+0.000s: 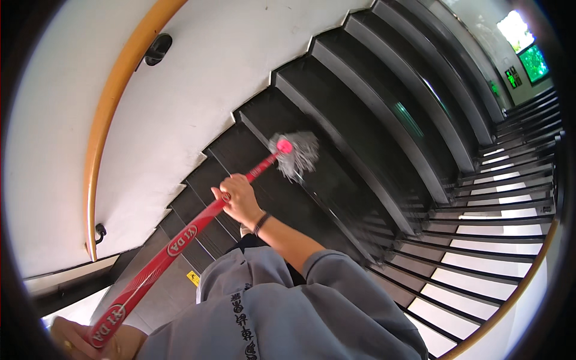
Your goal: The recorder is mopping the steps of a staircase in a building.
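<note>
A mop with a long red handle (146, 282) runs from the lower left up toward the middle of the view. My left hand (99, 339) is closed around the handle's upper end, at the lower left rim. Farther down the shaft, my right hand (241, 201) wraps round it, with a dark band on the wrist. The mop's grey string head (305, 155), with a pink-red centre, rests on a dark stair tread (342, 186). Its strands look slightly smeared by motion.
Dark curving steps (384, 90) spread to the upper right. A white wall with an orange handrail (102, 129) stands on the left. Dark railing bars (480, 234) line the right side, edged by another handrail (531, 288). A yellow floor sticker (192, 278) shows near my clothing.
</note>
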